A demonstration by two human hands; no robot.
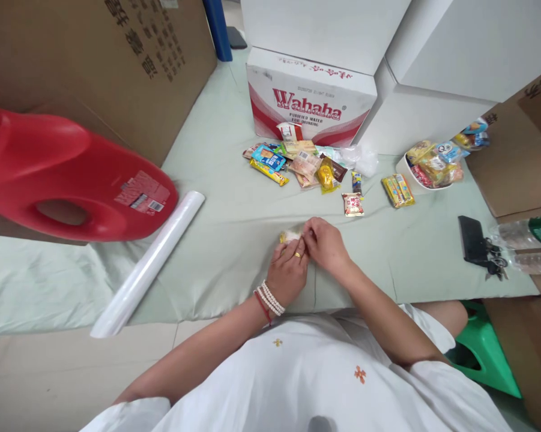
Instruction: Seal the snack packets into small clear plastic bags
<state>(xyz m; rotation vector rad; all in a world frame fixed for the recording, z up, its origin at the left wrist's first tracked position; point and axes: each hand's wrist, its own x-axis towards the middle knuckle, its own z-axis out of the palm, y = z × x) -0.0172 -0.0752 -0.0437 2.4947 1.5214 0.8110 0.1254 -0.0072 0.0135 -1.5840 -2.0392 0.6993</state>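
In front of my body, a small yellow-and-white snack packet (290, 236) is at the cloth-covered tabletop. My left hand (289, 273), wearing a ring and bead bracelets, has its fingers closed over the near side of it. The fingers of my right hand (328, 245) are pinched at the packet's right end, against my left fingertips. Most of the packet is hidden by my fingers. Beyond my hands lies a loose pile of wrapped snacks (304, 163). A small red-and-cream packet (353, 204) rests closer to my right hand.
A white bowl (426, 183) of snacks stands to the right, with yellow packets (398, 191) beside it. A Wahaha carton (313, 99) stands behind. On the left are a plastic film roll (151, 264) and a large red container (94, 180). Keys (495, 259) and bottles (517, 234) lie far right.
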